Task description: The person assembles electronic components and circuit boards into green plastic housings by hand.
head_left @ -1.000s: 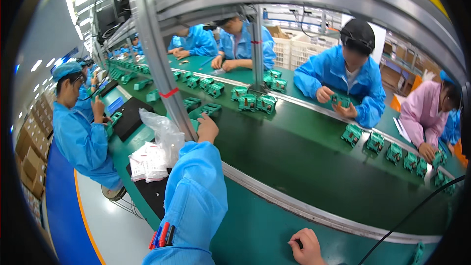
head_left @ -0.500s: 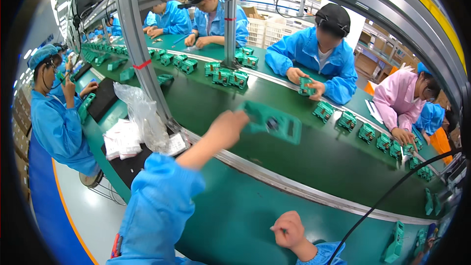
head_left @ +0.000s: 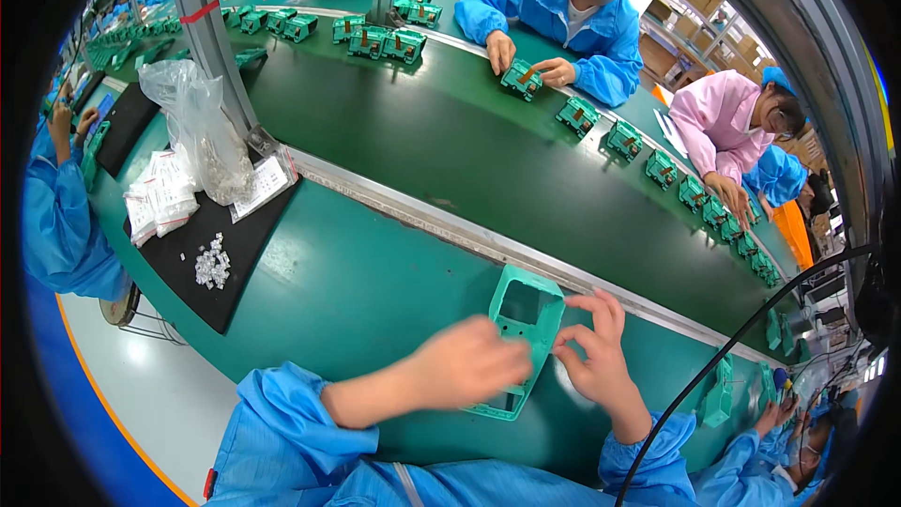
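Note:
A green plastic housing (head_left: 546,329), a long open frame with a large window at its far end, is tilted over the near bench in front of me. My right hand (head_left: 598,355) grips its right edge between the fingertips, the other fingers bent. Across the housing's left side and lower middle lies my left hand (head_left: 469,363), curled and smeared by motion. Whether its fingers hold the housing or something small cannot be made out, and it hides part of the frame.
Small clear parts (head_left: 213,263) lie on a black mat (head_left: 202,305) at left, beside plastic bags (head_left: 202,145). A metal rail (head_left: 404,211) divides my bench from the green conveyor (head_left: 375,131). Co-workers handle green assemblies (head_left: 623,139) opposite. A black cable (head_left: 718,357) arcs at right.
My left hand has brought the green housing from over the conveyor down to the near bench. My right hand has risen to its right edge. The whole view has shifted.

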### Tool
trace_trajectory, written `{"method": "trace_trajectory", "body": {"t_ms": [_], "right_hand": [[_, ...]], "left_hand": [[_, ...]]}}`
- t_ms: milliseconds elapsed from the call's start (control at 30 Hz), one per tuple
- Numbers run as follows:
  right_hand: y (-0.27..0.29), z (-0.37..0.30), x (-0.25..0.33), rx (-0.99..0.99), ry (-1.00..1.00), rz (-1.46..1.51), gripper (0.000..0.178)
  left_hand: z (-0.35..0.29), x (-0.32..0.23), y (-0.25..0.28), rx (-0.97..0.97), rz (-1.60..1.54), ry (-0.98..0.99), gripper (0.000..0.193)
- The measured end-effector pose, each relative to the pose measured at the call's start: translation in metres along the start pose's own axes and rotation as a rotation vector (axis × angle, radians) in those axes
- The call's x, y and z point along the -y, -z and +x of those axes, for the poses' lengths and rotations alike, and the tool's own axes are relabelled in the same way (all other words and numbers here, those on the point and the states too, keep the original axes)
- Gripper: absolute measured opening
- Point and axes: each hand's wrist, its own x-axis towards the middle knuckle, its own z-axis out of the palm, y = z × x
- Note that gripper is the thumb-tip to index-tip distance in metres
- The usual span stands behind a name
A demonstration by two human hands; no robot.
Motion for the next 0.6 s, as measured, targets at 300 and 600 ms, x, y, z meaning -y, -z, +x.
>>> {"method": "trace_trajectory", "body": {"t_ms": [300, 600], "right_hand": [[-0.019, 0.032, 0.009, 0.377, -0.123, -0.179, 0.004], [-0.028, 0.037, 0.015, 0.355, -0.173, -0.191, 0.004]], "left_hand": [[-0.033, -0.041, -0.037, 0.506, -0.197, -0.105, 0.044], [-0.036, -0.04, -0.039, 0.485, -0.198, -0.13, 0.04]]}}
